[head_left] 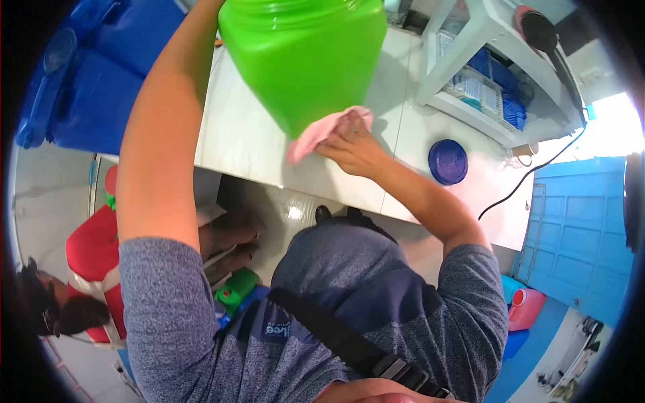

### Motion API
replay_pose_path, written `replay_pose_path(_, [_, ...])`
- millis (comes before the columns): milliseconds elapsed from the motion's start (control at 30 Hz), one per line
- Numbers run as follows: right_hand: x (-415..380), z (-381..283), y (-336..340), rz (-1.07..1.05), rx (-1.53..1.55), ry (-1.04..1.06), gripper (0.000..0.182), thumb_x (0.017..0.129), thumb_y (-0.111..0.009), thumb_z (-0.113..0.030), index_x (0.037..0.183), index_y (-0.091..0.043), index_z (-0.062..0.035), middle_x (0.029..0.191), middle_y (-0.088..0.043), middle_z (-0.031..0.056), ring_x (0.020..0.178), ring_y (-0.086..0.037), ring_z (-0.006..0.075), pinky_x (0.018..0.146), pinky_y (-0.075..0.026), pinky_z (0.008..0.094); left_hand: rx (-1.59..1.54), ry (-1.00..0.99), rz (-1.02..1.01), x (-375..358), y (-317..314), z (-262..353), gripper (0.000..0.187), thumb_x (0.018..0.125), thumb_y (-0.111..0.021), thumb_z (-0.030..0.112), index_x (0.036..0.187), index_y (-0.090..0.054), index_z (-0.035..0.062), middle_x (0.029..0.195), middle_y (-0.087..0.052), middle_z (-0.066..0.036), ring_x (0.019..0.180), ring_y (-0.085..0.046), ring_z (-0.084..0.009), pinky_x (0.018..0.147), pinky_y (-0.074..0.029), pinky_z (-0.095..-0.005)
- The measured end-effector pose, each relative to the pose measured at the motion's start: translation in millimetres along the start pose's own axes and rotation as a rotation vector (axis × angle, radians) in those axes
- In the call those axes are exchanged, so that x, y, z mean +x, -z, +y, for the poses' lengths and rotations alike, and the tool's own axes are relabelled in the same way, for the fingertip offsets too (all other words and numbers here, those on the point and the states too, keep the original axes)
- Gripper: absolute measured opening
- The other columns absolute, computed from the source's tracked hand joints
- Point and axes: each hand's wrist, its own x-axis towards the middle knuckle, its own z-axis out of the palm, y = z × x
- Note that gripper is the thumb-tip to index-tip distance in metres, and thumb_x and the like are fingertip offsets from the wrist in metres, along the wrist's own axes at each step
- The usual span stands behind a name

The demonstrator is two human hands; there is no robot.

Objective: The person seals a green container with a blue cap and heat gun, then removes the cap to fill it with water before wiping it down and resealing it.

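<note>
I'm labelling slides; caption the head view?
Right hand holding a pink cloth against a boxy green plastic container.

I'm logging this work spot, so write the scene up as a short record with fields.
Right hand: the right hand presses a pink cloth to the container's lower end
Left hand: outside the picture; its forearm reaches up past the container's side
Main item: large bright green plastic container, ridged around its neck
Surface: white tabletop
Right side: round dark blue lid-like piece on the tabletop; white shelf unit with blue and white baskets
Background: light blue panelled door
</note>
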Motion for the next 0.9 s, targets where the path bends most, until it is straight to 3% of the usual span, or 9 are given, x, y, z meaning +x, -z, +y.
replay_pose_path(67, [12.1,12.9,8.7,-0.004,0.071,-0.169,0.036,0.100,-0.045,-0.019,0.130,-0.062,-0.0097,0.133,-0.054,0.0001,0.134,-0.038,0.0197,0.106,-0.031,0.0573,-0.006,0.013,0.011,-2.8,-5.6,9.1,0.032,0.091,-0.053,0.027,0.084,-0.070,0.0007,0.080,-0.069,-0.013,0.077,-0.066,-0.0240,0.075,-0.053,-0.0387])
replay_pose_path(167, [77.1,40.5,51.1,0.582,0.914,-0.872,0.018,0.099,-0.046,-0.014,0.105,-0.063,-0.0083,0.099,-0.059,0.0055,0.086,-0.054,0.0173,0.069,-0.043,0.0357,-0.339,0.263,0.022,-8.0,-15.6,22.2,0.026,0.088,-0.056,0.026,0.076,-0.063,0.0044,0.073,-0.063,-0.009,0.065,-0.063,-0.0226,0.060,-0.052,-0.0361])
replay_pose_path(300, [109.5,120.4,72.4,0.702,1.508,-0.729,0.025,0.103,-0.049,-0.027,0.110,-0.064,-0.0085,0.083,-0.063,-0.0001,0.060,-0.053,0.0090,0.050,-0.042,0.0266,-0.595,0.409,-0.047,-0.4,-1.4,2.7,0.021,0.091,-0.058,0.024,0.081,-0.062,0.0058,0.080,-0.064,-0.009,0.073,-0.065,-0.0214,0.067,-0.054,-0.0344])
replay_pose_path(433, [112.8,125.2,57.6,0.641,1.629,-1.003,0.039,0.103,-0.044,-0.037,0.106,-0.068,-0.0059,0.073,-0.059,-0.0001,0.060,-0.051,0.0088,0.054,-0.041,0.0269,-0.545,0.556,-0.046,6.5,7.9,-7.7,0.024,0.093,-0.055,0.027,0.087,-0.063,0.0048,0.091,-0.069,-0.012,0.081,-0.068,-0.0223,0.072,-0.057,-0.0338])
replay_pose_path(500, [99.5,110.2,55.8,0.333,1.602,-1.218,0.044,0.104,-0.043,-0.042,0.118,-0.066,-0.0069,0.083,-0.063,0.0025,0.066,-0.054,0.0098,0.058,-0.045,0.0296,-0.525,0.550,-0.032,-0.4,-2.5,4.0,0.023,0.092,-0.056,0.026,0.087,-0.063,0.0050,0.091,-0.069,-0.012,0.080,-0.068,-0.0219,0.070,-0.058,-0.0340])
replay_pose_path(667, [58.5,73.1,48.5,0.408,1.375,-1.201,0.038,0.106,-0.038,-0.027,0.132,-0.054,-0.0036,0.083,-0.064,0.0042,0.059,-0.057,0.0099,0.047,-0.042,0.0247,-0.517,0.603,-0.119,8.1,12.2,-0.7,0.020,0.091,-0.057,0.024,0.086,-0.063,0.0058,0.086,-0.068,-0.009,0.076,-0.067,-0.0202,0.068,-0.056,-0.0329])
replay_pose_path(767, [42.8,33.6,61.4,0.238,1.328,-1.290,0.033,0.107,-0.037,-0.022,0.127,-0.053,-0.0021,0.083,-0.062,0.0066,0.057,-0.055,0.0109,0.049,-0.045,0.0277,-0.460,0.428,-0.047,11.2,12.3,-12.9,0.017,0.090,-0.058,0.023,0.083,-0.062,0.0073,0.077,-0.063,-0.004,0.069,-0.062,-0.0172,0.065,-0.052,-0.0308])
replay_pose_path(833, [36.7,9.3,49.5,0.510,1.066,-1.149,0.025,0.105,-0.042,-0.024,0.097,-0.055,-0.0040,0.079,-0.062,0.0106,0.059,-0.060,0.0173,0.053,-0.048,0.0311,-0.508,0.482,-0.097,7.1,14.5,-5.6,0.017,0.090,-0.059,0.023,0.083,-0.062,0.0077,0.078,-0.063,-0.004,0.070,-0.062,-0.0168,0.065,-0.053,-0.0306])
replay_pose_path(900, [55.1,6.3,59.2,0.661,1.065,-1.024,0.024,0.104,-0.043,-0.023,0.097,-0.054,-0.0035,0.072,-0.059,0.0105,0.056,-0.059,0.0185,0.053,-0.048,0.0322,-0.559,0.536,-0.153,1.2,5.2,-1.2,0.016,0.091,-0.060,0.023,0.083,-0.062,0.0081,0.079,-0.063,-0.004,0.071,-0.063,-0.0165,0.066,-0.053,-0.0303])
